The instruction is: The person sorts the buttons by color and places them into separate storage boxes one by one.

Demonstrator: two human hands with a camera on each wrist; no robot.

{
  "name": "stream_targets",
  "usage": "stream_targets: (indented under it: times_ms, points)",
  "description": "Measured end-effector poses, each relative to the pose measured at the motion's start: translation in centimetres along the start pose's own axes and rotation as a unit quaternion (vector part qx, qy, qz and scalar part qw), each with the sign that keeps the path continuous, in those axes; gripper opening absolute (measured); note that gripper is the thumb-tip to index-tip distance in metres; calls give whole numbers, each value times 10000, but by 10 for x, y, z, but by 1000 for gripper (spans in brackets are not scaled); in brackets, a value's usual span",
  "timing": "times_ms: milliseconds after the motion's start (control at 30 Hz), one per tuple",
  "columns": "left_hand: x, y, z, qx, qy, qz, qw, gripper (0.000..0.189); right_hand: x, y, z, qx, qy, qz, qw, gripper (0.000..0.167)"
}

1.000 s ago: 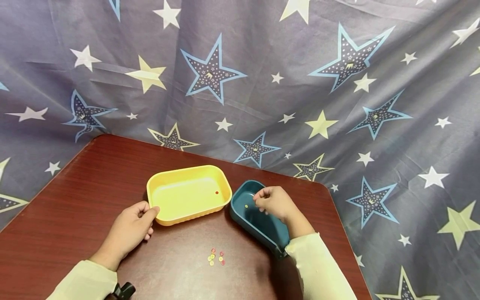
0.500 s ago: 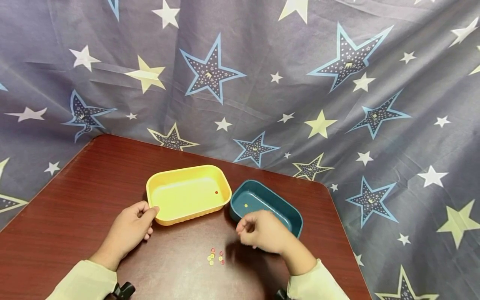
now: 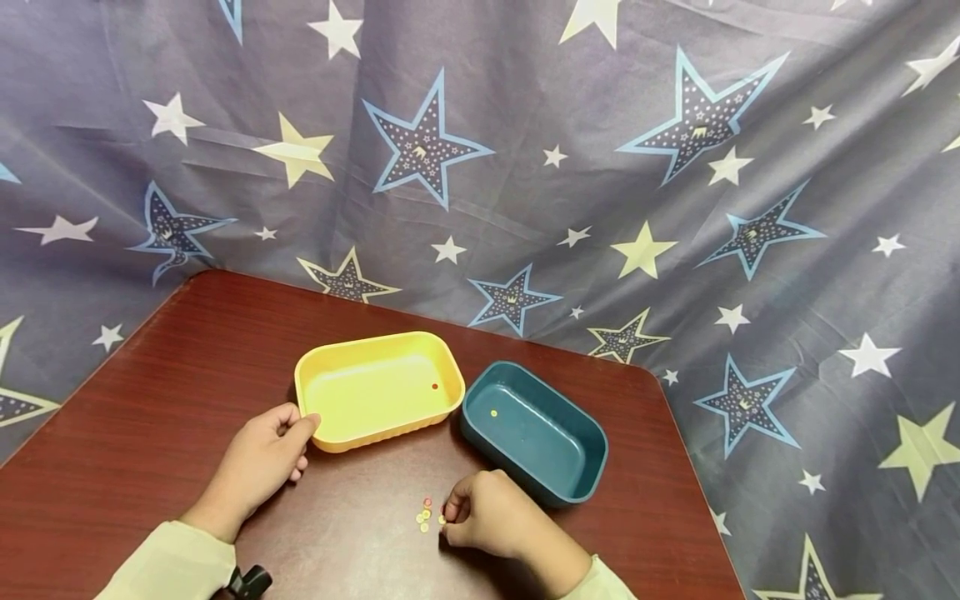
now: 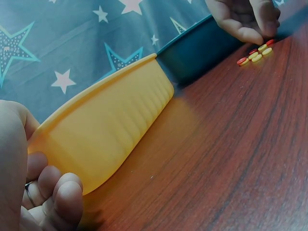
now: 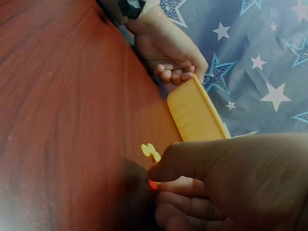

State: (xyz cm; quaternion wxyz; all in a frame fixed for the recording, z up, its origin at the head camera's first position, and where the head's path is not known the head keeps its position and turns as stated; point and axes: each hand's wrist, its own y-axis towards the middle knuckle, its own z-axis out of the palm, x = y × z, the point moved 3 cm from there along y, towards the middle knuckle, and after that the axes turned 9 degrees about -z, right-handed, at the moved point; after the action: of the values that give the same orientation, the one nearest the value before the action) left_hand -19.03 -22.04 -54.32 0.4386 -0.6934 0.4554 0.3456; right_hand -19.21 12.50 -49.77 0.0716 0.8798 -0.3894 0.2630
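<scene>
My left hand (image 3: 262, 457) pinches the near-left corner of a yellow plastic tray (image 3: 382, 429), thumb over the rim and the other fingers curled outside. One small red disc (image 3: 435, 387) lies in that tray. My right hand (image 3: 495, 517) is low over the table beside several small round red and yellow buttons (image 3: 424, 514). In the right wrist view its thumb tip touches or nearly covers a red button (image 5: 152, 184), with the index finger apart from the thumb. A dark teal tray (image 3: 525, 417) stands behind the right hand, with one yellow button (image 3: 493, 413) inside.
Both trays stand side by side on a reddish-brown wooden table (image 3: 225, 333), corners close together. A grey star-patterned curtain (image 3: 517, 208) hangs along its far and right edges. A black strap device (image 3: 250, 582) is on the left wrist.
The right hand has moved from above the teal tray toward me and left, down to the buttons on the table. The left hand stays on the yellow tray's corner.
</scene>
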Motion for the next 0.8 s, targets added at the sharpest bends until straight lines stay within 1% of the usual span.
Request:
stream_targets:
  times_ms: [100, 267, 500, 800]
  points:
    - [0, 0, 0, 0, -7, -5, 10000, 49, 2, 0, 3, -54, -112, 14, 9999, 22]
    - [-1, -1, 0, -42, 4, 43, 10000, 48, 2, 0, 6, -94, -142, 66, 9998, 23]
    - [-1, -2, 0, -63, -41, 110, 9999, 48, 0, 0, 9, -48, -41, 130, 9999, 23]
    - [0, -1, 0, -24, -111, 138, 9998, 47, 3, -1, 8, -63, 50, 18, 10000, 22]
